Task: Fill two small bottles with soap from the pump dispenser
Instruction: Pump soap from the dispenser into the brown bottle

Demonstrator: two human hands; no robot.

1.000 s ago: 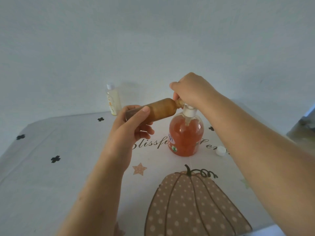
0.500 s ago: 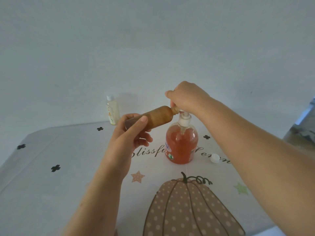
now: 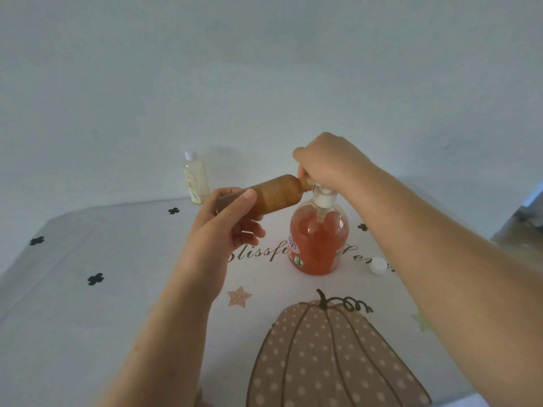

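My left hand (image 3: 217, 239) grips the bottle (image 3: 276, 193), tilted nearly flat, its neck at the spout of the dispenser (image 3: 318, 242). My right hand (image 3: 329, 163) curls over its pump head.

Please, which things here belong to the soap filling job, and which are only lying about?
Belong to the job:
pump dispenser, right hand on its head
brown bottle, gripped by the left hand, neck at the pump head
pale capped bottle, standing at the back
white cap, loose, probably the brown bottle's

Only there:
pumpkin tablecloth
blurred object, right edge
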